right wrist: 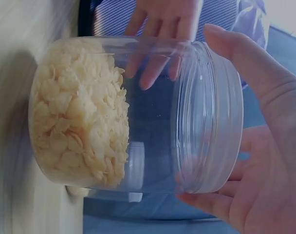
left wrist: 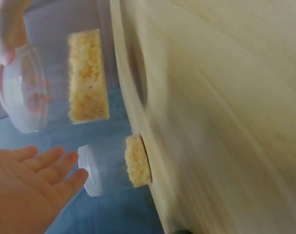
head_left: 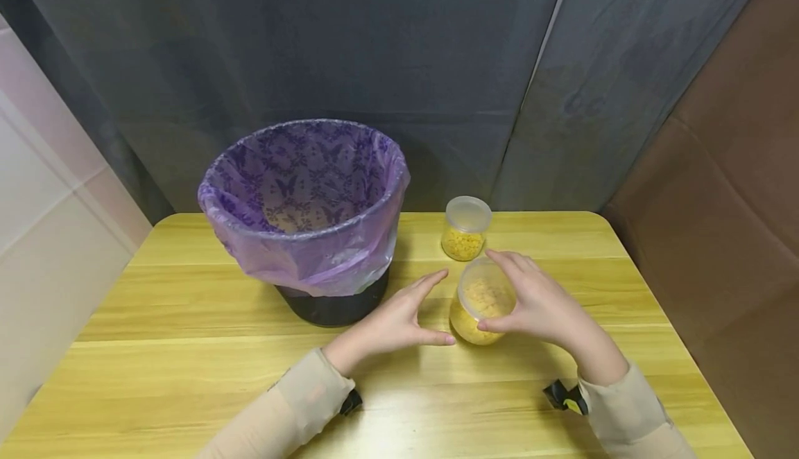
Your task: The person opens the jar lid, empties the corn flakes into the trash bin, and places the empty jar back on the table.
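Observation:
My right hand [head_left: 544,304] grips a clear plastic jar [head_left: 469,322] by its translucent lid, thumb on the near side and fingers on the far side. Pale yellow flakes [right wrist: 82,112] fill roughly the lower half of it. The left wrist view shows a gap between the jar's base and the wooden table [head_left: 399,403]. On the left, my left hand [head_left: 394,320] is held with fingers extended and thumb apart, a short way from the jar and holding nothing. Behind, a second, similar jar [head_left: 466,231] with yellow flakes and a lid stands on the tabletop.
A black bin [head_left: 337,308] lined with a purple patterned bag [head_left: 312,258] stands on the table at the left. Grey cloth [head_left: 349,43] hangs behind the table's far edge. Brown covering [head_left: 730,161] rises on the right side.

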Demonstrator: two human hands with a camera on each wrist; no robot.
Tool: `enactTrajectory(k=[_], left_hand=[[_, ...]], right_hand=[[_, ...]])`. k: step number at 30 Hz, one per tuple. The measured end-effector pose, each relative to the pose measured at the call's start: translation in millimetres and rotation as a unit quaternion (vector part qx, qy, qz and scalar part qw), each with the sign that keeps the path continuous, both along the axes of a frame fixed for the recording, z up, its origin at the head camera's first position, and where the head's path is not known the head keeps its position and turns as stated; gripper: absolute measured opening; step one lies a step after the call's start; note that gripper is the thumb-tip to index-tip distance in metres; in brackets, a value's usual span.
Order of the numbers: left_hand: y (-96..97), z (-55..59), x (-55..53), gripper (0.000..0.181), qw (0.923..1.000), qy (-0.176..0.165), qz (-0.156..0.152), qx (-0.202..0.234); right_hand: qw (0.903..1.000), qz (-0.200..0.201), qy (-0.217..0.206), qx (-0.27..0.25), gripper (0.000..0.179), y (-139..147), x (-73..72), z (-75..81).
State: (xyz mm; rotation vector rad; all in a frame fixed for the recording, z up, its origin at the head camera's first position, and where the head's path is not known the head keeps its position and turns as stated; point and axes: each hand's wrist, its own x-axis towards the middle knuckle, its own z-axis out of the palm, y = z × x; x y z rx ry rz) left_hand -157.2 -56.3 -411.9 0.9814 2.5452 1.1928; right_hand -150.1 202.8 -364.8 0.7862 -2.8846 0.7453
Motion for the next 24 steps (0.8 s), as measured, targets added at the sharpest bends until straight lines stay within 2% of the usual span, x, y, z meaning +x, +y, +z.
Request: enactTrajectory(k=[13,19,24], left_hand=[[-6.8,-2.0,9.1,0.103,0.9995,-0.020,-0.024,0.007],[-10.2,-5.2,15.8,0.108,0.9973,-0.046,-0.050,0.027],[-11.8,-8.1,21.2,0.112,0.9957,-0.048,-0.062,0.049]], right_hand=[[0.9971,0.065,0.036,0.012,0.110,-15,22.5,9.4],[0.9943,0.092,0.051,0.018,0.111,-23,31.5,11.1],[0.9903,0.120,0.067,0.019,0.110,-30,37.0,9.9]])
